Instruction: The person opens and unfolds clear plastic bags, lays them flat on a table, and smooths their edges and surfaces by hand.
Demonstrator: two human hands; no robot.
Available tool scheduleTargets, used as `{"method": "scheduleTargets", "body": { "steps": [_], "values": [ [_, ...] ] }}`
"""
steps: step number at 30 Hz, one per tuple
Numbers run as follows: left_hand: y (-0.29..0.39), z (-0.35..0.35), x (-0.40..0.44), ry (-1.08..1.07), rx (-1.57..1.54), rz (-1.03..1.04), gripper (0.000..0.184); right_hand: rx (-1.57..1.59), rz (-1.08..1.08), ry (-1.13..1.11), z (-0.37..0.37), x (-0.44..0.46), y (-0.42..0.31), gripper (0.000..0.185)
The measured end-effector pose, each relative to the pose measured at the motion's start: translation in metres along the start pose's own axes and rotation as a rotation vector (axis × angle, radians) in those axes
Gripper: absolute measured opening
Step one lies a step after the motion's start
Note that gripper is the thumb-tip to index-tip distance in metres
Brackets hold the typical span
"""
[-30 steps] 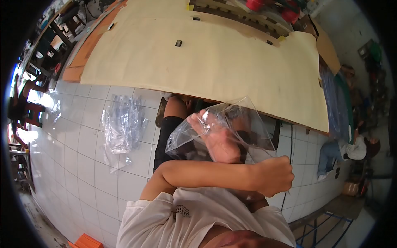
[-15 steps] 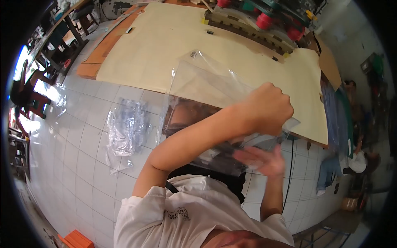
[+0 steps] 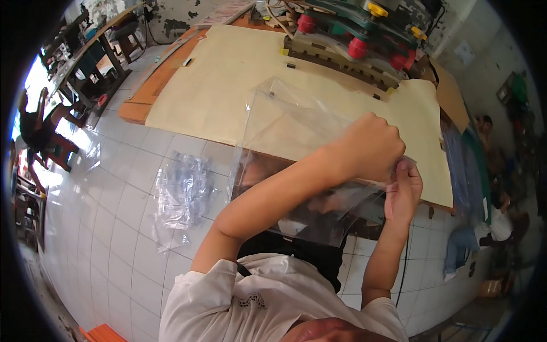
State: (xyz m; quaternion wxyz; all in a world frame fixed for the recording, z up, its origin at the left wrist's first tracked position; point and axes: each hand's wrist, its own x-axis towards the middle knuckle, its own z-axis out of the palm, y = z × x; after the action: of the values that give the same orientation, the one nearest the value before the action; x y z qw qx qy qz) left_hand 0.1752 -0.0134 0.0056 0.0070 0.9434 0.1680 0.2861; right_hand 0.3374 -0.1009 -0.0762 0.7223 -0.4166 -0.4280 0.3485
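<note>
A clear plastic sheet (image 3: 293, 122) is held up above the near edge of the table (image 3: 135, 112), part of it overlapping the tabletop and part hanging on the near side; it carries no print that can be read. Over the table's near edge, right of its middle, the left hand (image 3: 373, 149) is curled into a fist, the sheet running into its grip. Just beside it, the right hand (image 3: 403, 191) is nearly closed, thumb and fingers pinching the sheet's edge. The wearer's white shirt (image 3: 213, 308), on the table's near side, bears small dark lettering (image 3: 250, 300), too unclear to read. Cream paper (image 3: 211, 80) covers most of the table. Folded clear plastic (image 3: 183, 194) lies on the floor (image 3: 119, 228) near the table's left half. A red-and-green machine (image 3: 364, 34) stands at the table's far side.
</note>
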Motion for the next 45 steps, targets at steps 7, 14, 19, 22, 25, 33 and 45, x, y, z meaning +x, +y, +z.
{"method": "scheduleTargets", "body": {
  "steps": [7, 14, 19, 22, 25, 33, 45],
  "values": [
    [0.030, -0.012, -0.004, 0.240, 0.296, -0.025, 0.044, 0.030, -0.019, 0.213, 0.017, 0.030, 0.012, 0.022],
    [0.008, -0.081, -0.087, 0.575, 0.194, -0.115, 0.089, 0.021, -0.234, 0.186, -0.054, 0.038, 0.001, 0.021],
    [-0.038, -0.088, -0.118, 0.390, -0.358, -0.124, 0.110, -0.019, -0.370, 0.126, -0.062, 0.026, -0.010, 0.025],
    [-0.035, -0.077, -0.123, 0.255, -0.549, -0.082, 0.096, 0.000, -0.403, 0.132, -0.059, 0.019, -0.013, 0.026],
    [-0.040, -0.071, -0.128, 0.289, -0.562, -0.112, 0.083, -0.006, -0.445, 0.103, -0.060, 0.016, -0.016, 0.026],
    [-0.044, -0.056, -0.135, 0.417, -0.610, -0.053, 0.066, -0.061, -0.485, 0.045, -0.063, 0.014, -0.029, 0.025],
    [-0.051, -0.064, -0.148, 0.281, -0.570, 0.027, 0.076, -0.002, -0.367, 0.067, -0.072, 0.019, -0.019, 0.023]
  ]
}}
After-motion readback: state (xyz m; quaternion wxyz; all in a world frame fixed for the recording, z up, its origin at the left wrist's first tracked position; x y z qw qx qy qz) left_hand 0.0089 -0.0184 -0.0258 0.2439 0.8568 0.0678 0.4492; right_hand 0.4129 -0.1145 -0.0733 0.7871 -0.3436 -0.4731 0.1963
